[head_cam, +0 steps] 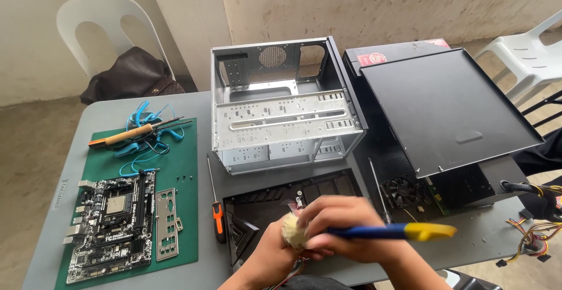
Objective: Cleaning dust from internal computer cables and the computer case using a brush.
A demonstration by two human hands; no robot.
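Paintbrush (374, 231) between both hands (328, 231)

Bare, stained concrete wall (374, 9) seen at rear, lit by soft daylight. Dusty concrete floor (29, 149) at left. White plastic chair (99, 14) set behind grey worktop (58, 208), dark brown bag (132, 73) on seat; 2nd white chair (527, 55) at right.

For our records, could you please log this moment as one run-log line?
right hand: holds blue-and-yellow-handled bristle brush | left hand: at bristles | beneath: black plastic front panel | beside: orange-handled screwdriver
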